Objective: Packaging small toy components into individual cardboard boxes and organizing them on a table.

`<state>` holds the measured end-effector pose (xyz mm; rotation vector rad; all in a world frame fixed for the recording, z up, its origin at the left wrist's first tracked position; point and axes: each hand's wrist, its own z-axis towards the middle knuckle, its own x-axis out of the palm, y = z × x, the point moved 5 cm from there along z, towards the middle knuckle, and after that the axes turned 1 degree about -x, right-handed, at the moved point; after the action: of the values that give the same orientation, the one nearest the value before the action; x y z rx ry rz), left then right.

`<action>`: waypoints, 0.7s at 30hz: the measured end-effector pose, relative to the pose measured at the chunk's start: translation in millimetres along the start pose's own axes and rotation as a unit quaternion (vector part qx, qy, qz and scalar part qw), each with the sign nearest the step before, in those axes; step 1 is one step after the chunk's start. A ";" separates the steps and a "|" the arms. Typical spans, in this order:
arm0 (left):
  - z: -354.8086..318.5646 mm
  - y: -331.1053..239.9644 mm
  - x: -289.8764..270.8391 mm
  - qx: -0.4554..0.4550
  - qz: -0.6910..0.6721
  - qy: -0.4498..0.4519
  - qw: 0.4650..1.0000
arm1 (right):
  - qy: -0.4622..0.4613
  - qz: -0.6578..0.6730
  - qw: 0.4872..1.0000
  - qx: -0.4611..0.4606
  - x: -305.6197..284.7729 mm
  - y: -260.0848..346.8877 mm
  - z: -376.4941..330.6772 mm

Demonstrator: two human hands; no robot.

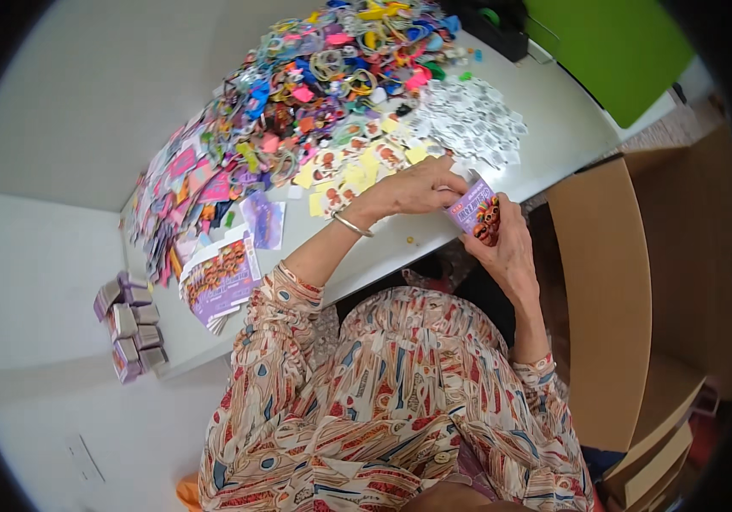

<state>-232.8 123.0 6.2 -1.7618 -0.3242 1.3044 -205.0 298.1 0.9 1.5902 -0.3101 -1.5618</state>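
Note:
My right hand (509, 247) is wrapped round the side and bottom of a small purple card box (473, 211) with a colourful printed picture, held tilted above the table's front edge. Curled at the box's upper left edge are the fingers of my left hand (421, 185), with a bangle on that wrist. They seem to pinch the edge or flap; anything small between them is hidden. Just beyond both hands lies a heap of small white-and-grey packets (468, 124). Yellow cards with printed figures (353, 171) are spread beside my left hand.
A large mixed pile of colourful trinkets and bands (323, 77) covers the back of the table (554, 115). At left lie flat purple box blanks (221, 282) and stacked small boxes (133, 324). A big open cardboard carton (605, 299) stands on the right, near a green panel (613, 55).

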 end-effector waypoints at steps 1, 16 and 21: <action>-6.4 -7.5 -10.2 0.009 -0.052 -0.024 0.998 | -0.001 0.022 1.000 -0.011 2.3 2.5 1.6; -72.5 147.3 -125.8 -0.173 0.356 -0.448 0.802 | 0.085 0.069 0.994 -0.006 40.6 33.0 28.4; -73.0 158.8 -138.9 -0.174 0.275 -0.433 0.841 | 0.076 0.062 0.995 -0.011 36.8 29.6 27.9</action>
<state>-271.7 -94.6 -25.3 -1.4738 -0.6067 2.5905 -212.2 243.8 0.7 1.6310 -0.3022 -1.3372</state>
